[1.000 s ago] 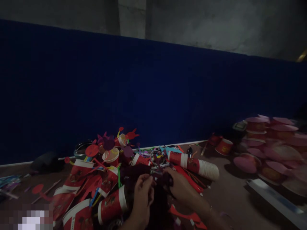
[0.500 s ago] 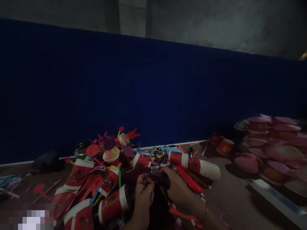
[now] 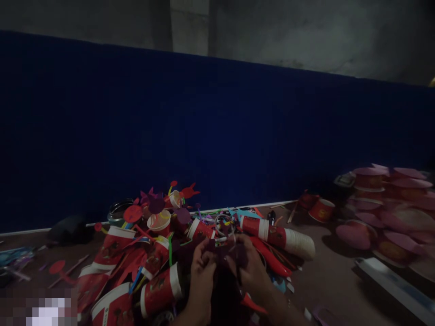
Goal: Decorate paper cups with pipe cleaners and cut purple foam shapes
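Observation:
My left hand (image 3: 203, 274) and my right hand (image 3: 253, 267) are close together at the bottom centre. Both have curled fingers pinching a dark purple flat piece (image 3: 222, 254) that spans the gap between them. Its exact kind is hard to make out in the dim light. Just left of my left hand, a red paper cup (image 3: 159, 290) lies on its side. Beyond my right hand, a stack of nested red paper cups (image 3: 287, 240) also lies sideways. Long red strips (image 3: 272, 258) rest beside my right wrist.
A heap of red cups with cut-out shapes (image 3: 133, 213) lies at the left. Pink-brimmed cups (image 3: 390, 213) are piled at the right, near a long white box (image 3: 394, 283). A blue panel (image 3: 217, 127) stands along the back. A glass jar (image 3: 118, 210) sits against it.
My right hand has shifted slightly, turning its fingers more upright around the dark piece. My left hand stays nearly in place. The whole view has moved a little.

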